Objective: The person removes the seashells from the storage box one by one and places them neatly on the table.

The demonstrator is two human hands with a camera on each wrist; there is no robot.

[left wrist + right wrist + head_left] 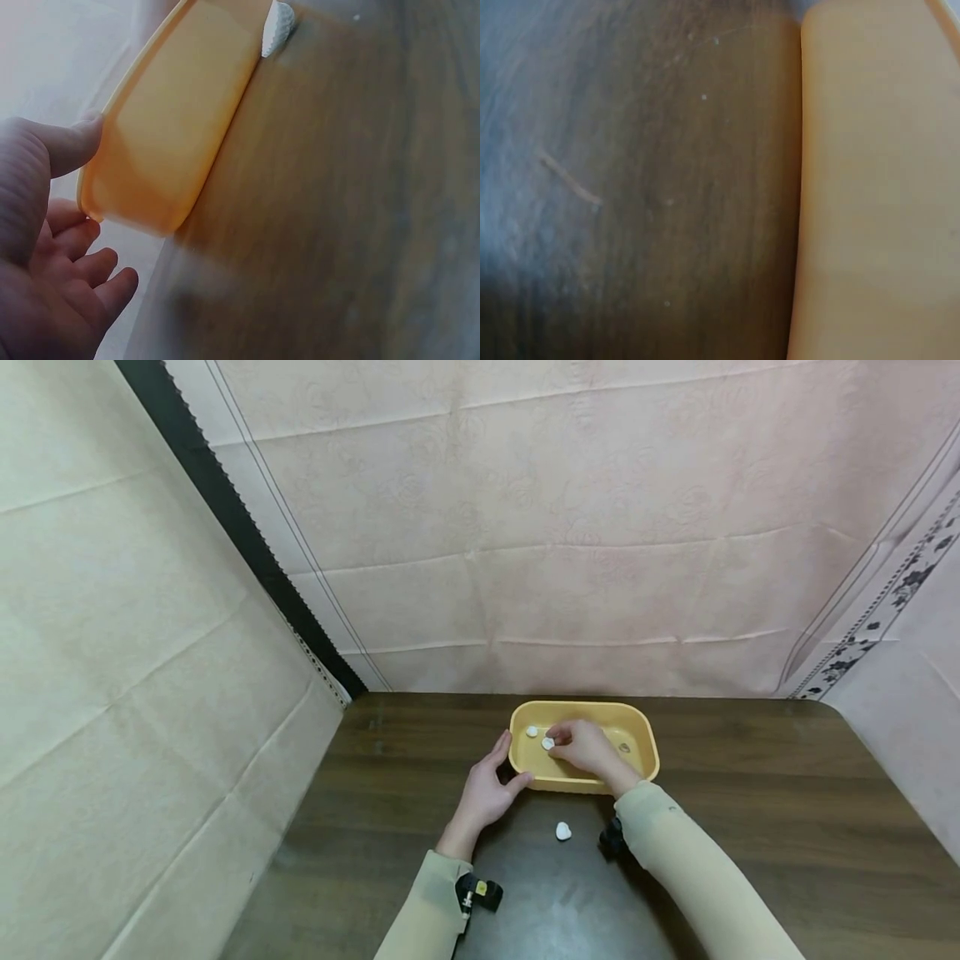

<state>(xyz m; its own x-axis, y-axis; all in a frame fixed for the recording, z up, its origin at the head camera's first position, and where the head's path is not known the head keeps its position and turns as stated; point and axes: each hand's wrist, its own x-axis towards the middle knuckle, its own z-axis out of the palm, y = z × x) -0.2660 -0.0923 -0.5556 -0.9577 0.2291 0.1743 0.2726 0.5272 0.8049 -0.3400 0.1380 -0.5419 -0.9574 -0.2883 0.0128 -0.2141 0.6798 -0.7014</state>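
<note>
A yellow rectangular tray (615,714) stands near the table's far edge. My left hand (483,789) holds its near left corner, with the thumb (75,146) on the rim and the fingers at the end wall. Inside the tray, my right hand (588,750) pinches a small white shell-like piece (548,743) between thumb and fingertips. Another white piece (532,731) lies to its left in the tray. The right wrist view shows the tray's wall (877,180) but no hand.
On the table (375,827) in front of the tray lies a loose white shell-like piece (563,832), ridged in the left wrist view. A small greyish thing (625,747) is at the tray's right side, its kind unclear. Pale cloth (562,543) hangs behind the table.
</note>
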